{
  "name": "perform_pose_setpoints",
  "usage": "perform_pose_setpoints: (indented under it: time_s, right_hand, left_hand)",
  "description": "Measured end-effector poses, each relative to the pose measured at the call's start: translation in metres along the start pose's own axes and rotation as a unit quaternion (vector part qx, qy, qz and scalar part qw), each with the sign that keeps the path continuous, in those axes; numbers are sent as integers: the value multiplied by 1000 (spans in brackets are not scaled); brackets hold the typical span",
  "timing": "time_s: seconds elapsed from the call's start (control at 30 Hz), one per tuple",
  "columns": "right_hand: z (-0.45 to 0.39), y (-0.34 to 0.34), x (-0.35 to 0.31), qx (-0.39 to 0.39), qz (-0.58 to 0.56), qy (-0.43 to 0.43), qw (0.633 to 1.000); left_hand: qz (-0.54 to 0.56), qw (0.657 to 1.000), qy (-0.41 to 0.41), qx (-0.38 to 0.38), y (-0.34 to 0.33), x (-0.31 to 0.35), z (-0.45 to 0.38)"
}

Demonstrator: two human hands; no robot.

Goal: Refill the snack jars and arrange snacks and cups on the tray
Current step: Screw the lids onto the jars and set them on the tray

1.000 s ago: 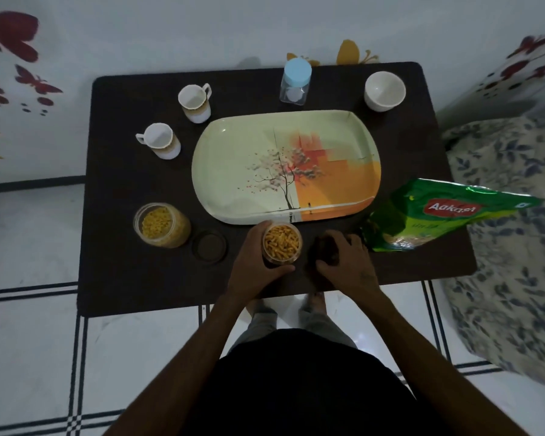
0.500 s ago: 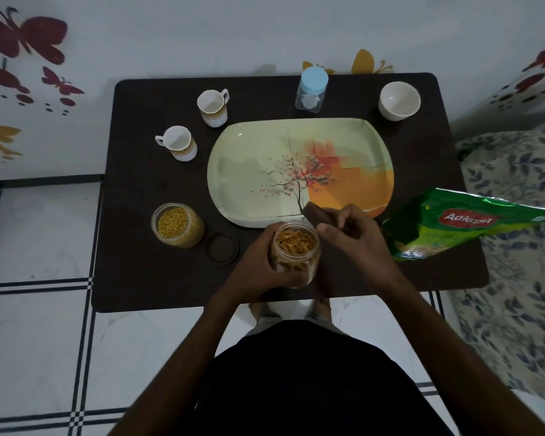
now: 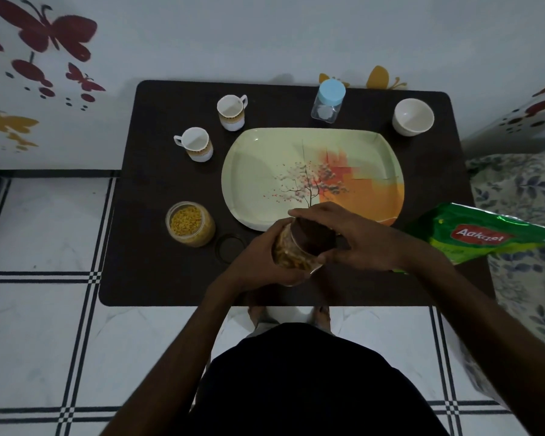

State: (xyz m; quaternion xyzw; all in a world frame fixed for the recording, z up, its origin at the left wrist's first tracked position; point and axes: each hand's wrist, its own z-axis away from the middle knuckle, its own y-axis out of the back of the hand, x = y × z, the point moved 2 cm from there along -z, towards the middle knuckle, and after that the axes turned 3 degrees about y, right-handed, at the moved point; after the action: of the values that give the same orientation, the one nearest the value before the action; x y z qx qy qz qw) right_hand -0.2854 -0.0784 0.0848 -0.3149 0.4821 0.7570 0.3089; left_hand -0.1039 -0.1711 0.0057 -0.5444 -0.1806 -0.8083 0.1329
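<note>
The left hand (image 3: 258,262) wraps its fingers around a clear jar of orange snack sticks (image 3: 291,254), holding it tilted above the near edge of the dark table (image 3: 158,278), while the right hand (image 3: 356,239) has its fingers curled over the brown lid (image 3: 315,239), which seems to sit on the jar's mouth. Beyond them lies the bare painted tray (image 3: 252,184); an open jar of yellow snack (image 3: 190,224) and a loose lid (image 3: 230,247) stand to the left, and the green snack packet (image 3: 491,236) lies to the right

Butterfly wall decals (image 3: 55,33), floral bedding (image 3: 523,190)
</note>
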Motion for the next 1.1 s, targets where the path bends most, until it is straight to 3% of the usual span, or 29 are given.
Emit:
perform_pose_setpoints:
  time_s: [0.13,0.37,0.5,0.63,0.7,0.8,0.87,0.97,1.0,1.1]
  right_hand:
    - [-10,4,-5,-9,73,0,997]
    - [-18,13,-13,-31,42,30,998]
    - [-20,14,-18,23,108,-26,994]
    - [-27,6,-28,115,268,-131,947]
    - [-25,9,-29,65,196,-142,968]
    - [-21,22,-35,-53,23,-64,996]
    - [-23,21,-35,-8,40,-71,997]
    - [-29,18,-30,80,215,-179,957]
    - [-28,19,-25,86,227,-194,951]
    - [-20,25,-25,32,49,-88,994]
  left_hand:
    - [8,1000,0,21,3,2,0]
    - [21,1000,-6,-10,15,2,0]
    - [11,999,-22,23,20,12,2]
    - [-11,998,-60,30,19,21,1]
    - [-27,997,-64,31,21,22,0]
    - [-39,996,-66,45,27,21,-1]
    - [-54,995,-73,49,30,21,-2]
    - [-76,993,-72,51,31,21,-4]
    - [-74,993,-68,55,33,20,-5]
    - [-84,992,-66,67,35,23,-7]
